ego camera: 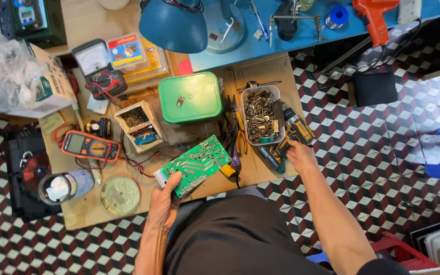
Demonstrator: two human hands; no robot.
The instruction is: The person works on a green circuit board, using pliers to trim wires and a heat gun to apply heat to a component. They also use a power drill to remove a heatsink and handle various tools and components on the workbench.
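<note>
Two bare hands work over a cluttered cardboard-topped desk (260, 66), seen from the head camera. Left hand (165, 196) grips a green rectangular circuit board (197, 164) by its near edge, fingers curled under so the component side faces up, raised just above the desk. Right hand (300, 154) reaches out, fingers closing on a black-and-yellow cordless driver (294, 133) lying beside a clear plastic tub of metal screws (260, 116). An orange handheld multimeter (90, 146) sits well left.

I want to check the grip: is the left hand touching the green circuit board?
Touching. The head view shows the left hand wrapped around the lower end of the green circuit board, thumb on its face.
</note>
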